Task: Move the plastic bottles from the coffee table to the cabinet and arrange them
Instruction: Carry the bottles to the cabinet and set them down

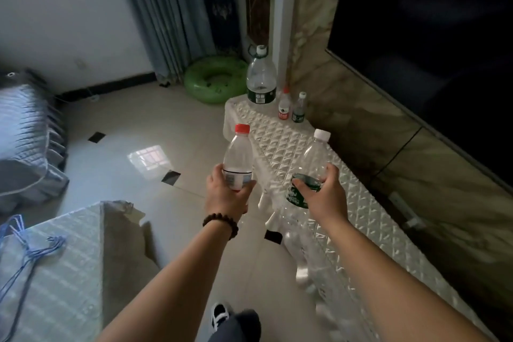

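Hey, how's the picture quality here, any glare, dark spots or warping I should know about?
Head view: window glare reflects off the floor tiles; the TV screen at right is nearly black; wide-angle warping bends the curtain and cabinet edges; the red-capped bottle in the left hand is sharp.

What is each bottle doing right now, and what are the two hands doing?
Red-capped bottle: capped, upright, held in the air.
White-capped bottle: capped, tilted, held in the air.
Left hand: grips the red-capped bottle.
Right hand: grips the white-capped bottle.
Big bottle: capped, standing on the cabinet.
Two small bottles: capped, standing beside it.
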`<action>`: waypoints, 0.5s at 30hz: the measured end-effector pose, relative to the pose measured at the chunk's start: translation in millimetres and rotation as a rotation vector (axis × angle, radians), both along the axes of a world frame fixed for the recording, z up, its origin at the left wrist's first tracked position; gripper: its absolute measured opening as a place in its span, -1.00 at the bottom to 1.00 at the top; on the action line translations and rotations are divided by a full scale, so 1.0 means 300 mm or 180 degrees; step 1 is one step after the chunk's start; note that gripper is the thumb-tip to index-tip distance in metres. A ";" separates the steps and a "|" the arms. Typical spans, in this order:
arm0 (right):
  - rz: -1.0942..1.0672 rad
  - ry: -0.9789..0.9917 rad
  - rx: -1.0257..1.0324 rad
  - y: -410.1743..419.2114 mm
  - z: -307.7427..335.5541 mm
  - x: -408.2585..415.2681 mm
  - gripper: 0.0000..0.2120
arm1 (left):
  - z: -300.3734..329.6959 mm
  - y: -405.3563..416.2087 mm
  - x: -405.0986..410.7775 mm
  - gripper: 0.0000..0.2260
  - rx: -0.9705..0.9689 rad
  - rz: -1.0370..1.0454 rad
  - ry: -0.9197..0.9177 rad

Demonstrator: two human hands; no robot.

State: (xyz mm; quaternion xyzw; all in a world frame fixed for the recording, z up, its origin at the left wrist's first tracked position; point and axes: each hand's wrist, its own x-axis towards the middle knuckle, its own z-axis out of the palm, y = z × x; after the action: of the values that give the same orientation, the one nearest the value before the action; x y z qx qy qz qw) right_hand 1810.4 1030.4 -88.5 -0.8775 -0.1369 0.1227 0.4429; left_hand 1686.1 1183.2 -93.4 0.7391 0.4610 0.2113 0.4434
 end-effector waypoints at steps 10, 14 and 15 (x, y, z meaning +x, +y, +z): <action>-0.0366 0.0083 -0.0078 0.340 -0.085 0.321 -0.19 | -0.098 0.397 0.362 -0.41 -0.0033 -0.0342 0.0091; -0.0560 0.0193 -0.0110 0.578 -0.128 0.456 -0.20 | -0.124 0.648 0.513 -0.45 -0.0272 -0.0478 0.0028; -0.0613 0.0218 -0.0118 0.634 -0.138 0.491 -0.20 | -0.129 0.711 0.549 -0.45 -0.0293 -0.0498 0.0056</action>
State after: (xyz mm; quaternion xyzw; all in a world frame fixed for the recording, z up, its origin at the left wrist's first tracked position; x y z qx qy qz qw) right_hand 1957.5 1220.8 -129.8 -0.8899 -0.0343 0.1120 0.4408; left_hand 1850.7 1396.4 -132.2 0.7535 0.4149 0.1482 0.4880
